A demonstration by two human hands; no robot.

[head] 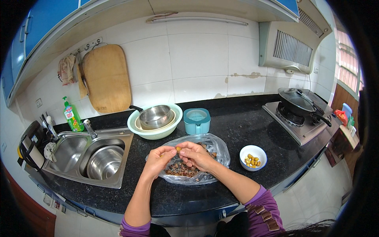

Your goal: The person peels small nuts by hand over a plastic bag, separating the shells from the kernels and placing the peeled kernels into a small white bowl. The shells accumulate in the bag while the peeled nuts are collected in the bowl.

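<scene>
My left hand [161, 160] and my right hand [194, 154] meet above an open clear plastic bag [220, 148]. Between their fingertips they hold a small yellowish-brown nut kernel [178, 149], which looks like a peeled chestnut. Another yellow bit shows at the fingers of my left hand. Brown shell pieces [182, 170] lie in the bag below, and some darker whole nuts [212, 154] are at its right side, partly hidden by my right hand. To the right of the bag, a white bowl with a blue rim [264, 154] holds several yellow kernels [251, 160].
Behind the bag are a teal lidded container [197, 121] and a pale green basin [154, 137] holding a steel saucepan [155, 117]. A double sink [125, 166] with a steel pot [105, 163] is at left. A gas stove [284, 126] with a covered wok [296, 102] stands at right.
</scene>
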